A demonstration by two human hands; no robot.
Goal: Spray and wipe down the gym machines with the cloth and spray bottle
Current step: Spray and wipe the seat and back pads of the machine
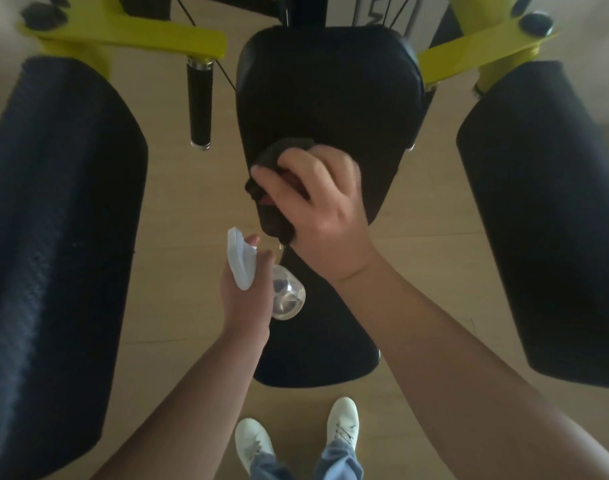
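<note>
My right hand (323,209) curls round the dark cloth (282,154), pressing it on the black centre pad (330,84); at 7 o'clock, just below it, my left hand (242,299) grips the clear spray bottle (287,297), white nozzle pointing to 12.

At centre, the back pad (330,98); just below and nearer, the seat pad (316,358). On the back pad's lower part, the cloth (271,161), gripped under the right hand (320,206). Over the seat pad's left edge, the spray bottle (287,296), held in the left hand (244,296). Left of the back pad, a hanging handle grip (199,102). Flanking all, well apart, the left arm pad (53,237) and right arm pad (545,220). Nearest, on the floor (178,220), two shoes (254,441).
</note>
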